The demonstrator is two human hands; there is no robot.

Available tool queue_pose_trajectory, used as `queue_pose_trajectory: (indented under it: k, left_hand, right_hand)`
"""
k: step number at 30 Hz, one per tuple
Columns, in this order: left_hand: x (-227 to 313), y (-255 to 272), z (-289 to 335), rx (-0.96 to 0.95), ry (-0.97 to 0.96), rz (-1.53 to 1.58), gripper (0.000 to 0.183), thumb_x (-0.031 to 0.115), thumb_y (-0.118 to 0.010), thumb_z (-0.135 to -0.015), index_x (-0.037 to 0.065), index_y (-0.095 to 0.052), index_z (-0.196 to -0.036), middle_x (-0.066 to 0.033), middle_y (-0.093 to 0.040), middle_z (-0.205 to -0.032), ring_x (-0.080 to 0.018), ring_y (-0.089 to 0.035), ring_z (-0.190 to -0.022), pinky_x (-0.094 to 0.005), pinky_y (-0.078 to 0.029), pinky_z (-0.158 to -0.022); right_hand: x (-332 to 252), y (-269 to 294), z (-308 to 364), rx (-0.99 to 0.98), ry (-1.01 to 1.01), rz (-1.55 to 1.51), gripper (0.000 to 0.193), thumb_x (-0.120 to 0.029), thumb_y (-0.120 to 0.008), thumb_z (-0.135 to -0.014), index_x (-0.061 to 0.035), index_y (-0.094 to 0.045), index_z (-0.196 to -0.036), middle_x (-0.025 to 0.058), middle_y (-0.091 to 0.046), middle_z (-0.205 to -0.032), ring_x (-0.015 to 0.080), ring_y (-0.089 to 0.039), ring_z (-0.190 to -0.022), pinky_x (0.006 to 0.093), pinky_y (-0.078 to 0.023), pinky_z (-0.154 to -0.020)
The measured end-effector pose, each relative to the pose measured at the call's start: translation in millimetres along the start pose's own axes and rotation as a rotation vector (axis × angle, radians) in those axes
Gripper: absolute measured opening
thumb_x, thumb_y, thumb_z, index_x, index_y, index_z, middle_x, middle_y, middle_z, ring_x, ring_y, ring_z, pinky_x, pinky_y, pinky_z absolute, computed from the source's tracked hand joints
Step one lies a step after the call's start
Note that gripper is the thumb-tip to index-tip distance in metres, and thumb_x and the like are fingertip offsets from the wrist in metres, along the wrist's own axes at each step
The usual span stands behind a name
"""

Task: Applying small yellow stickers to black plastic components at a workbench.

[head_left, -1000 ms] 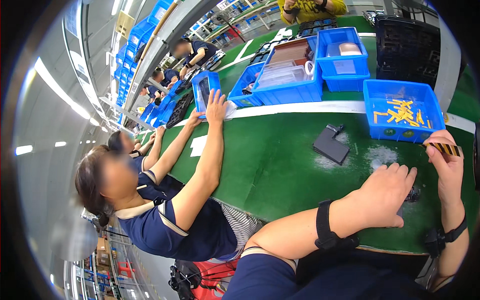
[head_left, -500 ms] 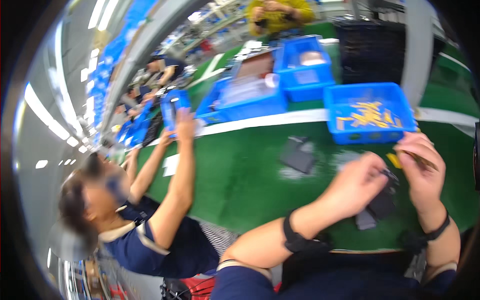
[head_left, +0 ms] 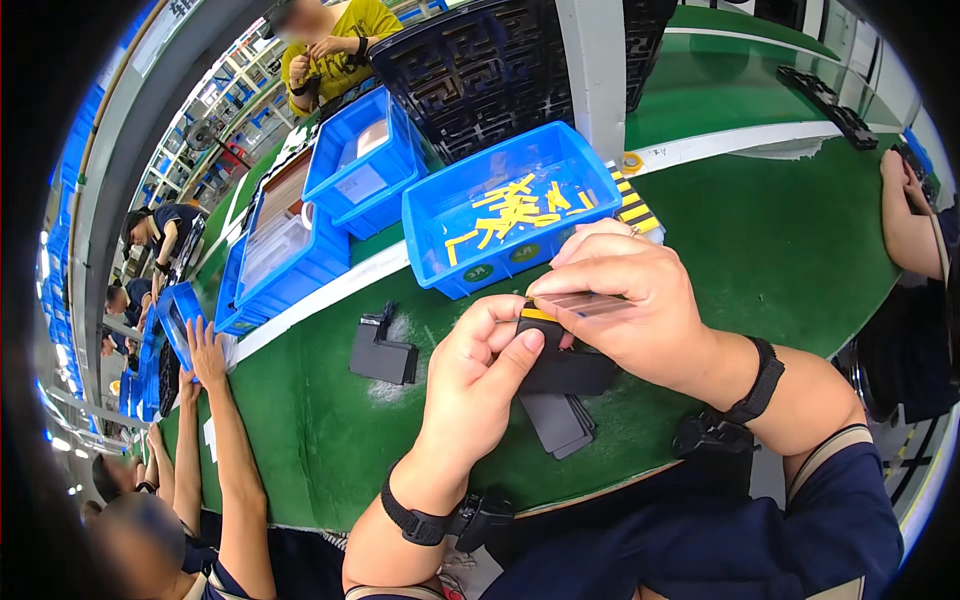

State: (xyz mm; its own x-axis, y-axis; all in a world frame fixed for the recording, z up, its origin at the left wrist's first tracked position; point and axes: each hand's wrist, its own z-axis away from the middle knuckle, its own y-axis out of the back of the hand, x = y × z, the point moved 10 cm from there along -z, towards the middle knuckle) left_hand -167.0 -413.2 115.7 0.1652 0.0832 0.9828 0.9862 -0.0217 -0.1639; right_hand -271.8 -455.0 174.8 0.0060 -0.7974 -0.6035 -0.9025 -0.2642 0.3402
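My left hand is closed on a small flat black piece, thumb on its face, with a yellow strip across its upper end. My right hand meets it there, thumb and forefinger pinched at the strip. Within the right hand's curled fingers lies a thin, shiny, see-through strip; its exact kind is unclear. Below both hands, a stack of flat dark pieces rests on the green tabletop, with a black piece partly over it.
Beyond my hands stands a blue bin holding several yellow strips. More black pieces lie to the left. Further back are stacked blue bins, a black lattice tray and a grey post. Co-workers' arms reach in at left.
My view has swung right. My hands, apart before, have come together at the black piece's upper end, where the yellow strip now shows.
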Motion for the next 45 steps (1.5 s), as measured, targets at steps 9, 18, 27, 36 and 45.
queue_pose_trajectory:
  k: [9, 18, 27, 36, 45]
  left_hand:
    - [-3, 5, 0, 0.029, -0.003, 0.003, 0.02, 0.0, -0.048, -0.09, -0.002, -0.048, -0.109, -0.008, -0.063, -0.097, -0.0098, -0.057, -0.088, -0.0225, -0.045, -0.078]
    - [-5, 6, 3, 0.071, 0.005, -0.188, 0.023, -0.001, -0.051, -0.088, -0.001, -0.048, -0.11, -0.0075, -0.064, -0.098, -0.0071, -0.057, -0.087, -0.0204, -0.045, -0.074]
    - [2, 15, 3, 0.148, -0.015, -0.118, 0.023, -0.001, -0.052, -0.087, -0.002, -0.048, -0.11, -0.0084, -0.064, -0.098, -0.0071, -0.057, -0.088, -0.0202, -0.045, -0.075]
    - [1, 11, 2, 0.075, 0.014, -0.082, 0.023, -0.002, -0.05, -0.088, -0.003, -0.046, -0.111, -0.0097, -0.063, -0.099, -0.0097, -0.058, -0.089, -0.0217, -0.045, -0.079]
    - [4, 23, 4, 0.157, -0.136, -0.205, 0.023, -0.001, -0.055, -0.085, 0.0, -0.047, -0.107, -0.0081, -0.062, -0.095, -0.011, -0.058, -0.089, -0.0242, -0.046, -0.075]
  right_hand:
    - [-15, 1, 0, 0.01, 0.13, 0.154, 0.023, -0.005, -0.075, -0.062, -0.0085, -0.068, -0.084, 0.0038, -0.061, -0.073, 0.0206, -0.059, -0.078, 0.0366, -0.045, -0.079]
    - [-11, -6, -2, -0.001, 0.104, 0.201, 0.02, -0.006, -0.07, -0.057, -0.006, -0.059, -0.073, 0.0062, -0.053, -0.081, 0.0256, -0.052, -0.08, 0.0362, -0.041, -0.072]
    - [-28, -3, -5, 0.017, 0.194, 0.364, 0.02, -0.004, -0.072, -0.06, -0.0066, -0.059, -0.075, 0.0051, -0.056, -0.092, 0.0249, -0.055, -0.092, 0.0432, -0.041, -0.088]
    - [-27, 9, -12, -0.006, 0.205, 0.324, 0.025, -0.001, -0.071, -0.058, -0.0091, -0.06, -0.079, 0.0031, -0.059, -0.082, 0.0252, -0.058, -0.087, 0.0475, -0.037, -0.096]
    - [-37, -9, -2, -0.12, 0.228, 0.285, 0.032, -0.001, -0.072, -0.056, -0.0083, -0.06, -0.084, 0.0042, -0.063, -0.091, 0.0268, -0.057, -0.099, 0.0525, -0.031, -0.099]
